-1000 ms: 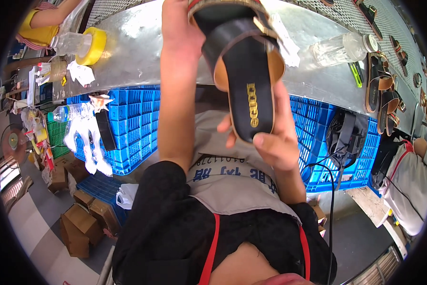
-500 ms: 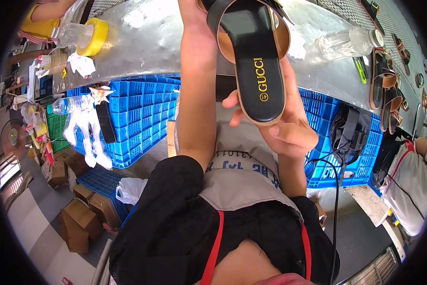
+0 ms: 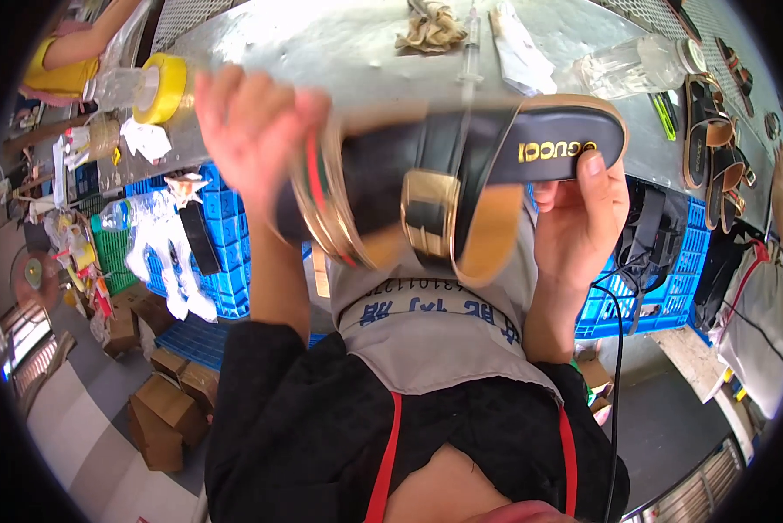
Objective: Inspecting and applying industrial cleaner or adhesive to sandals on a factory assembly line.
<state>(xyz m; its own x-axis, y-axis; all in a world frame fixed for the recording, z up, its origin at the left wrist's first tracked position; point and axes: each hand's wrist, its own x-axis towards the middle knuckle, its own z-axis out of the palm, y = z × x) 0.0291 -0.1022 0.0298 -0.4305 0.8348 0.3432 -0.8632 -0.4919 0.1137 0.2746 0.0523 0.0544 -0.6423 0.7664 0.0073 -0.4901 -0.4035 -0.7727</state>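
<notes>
I hold a black slide sandal (image 3: 461, 187) with a tan sole edge, a gold buckle and a striped band, lying sideways in front of my chest. My left hand (image 3: 252, 131) grips its toe end on the left and looks blurred. My right hand (image 3: 583, 218) holds the heel end on the right, thumb on the insole. Both hands are just in front of the metal table (image 3: 322, 52).
On the table lie a yellow tape roll (image 3: 160, 87), a clear plastic bottle (image 3: 635, 65), a rag (image 3: 430, 30) and more sandals (image 3: 709, 144) at the right. Blue crates (image 3: 226, 279) stand under it. Cardboard boxes (image 3: 160, 410) sit on the floor at left. Another person's arm (image 3: 69, 52) shows top left.
The sandal has turned from pointing away from me to lying sideways and has come lower and closer. Both hands kept hold of it.
</notes>
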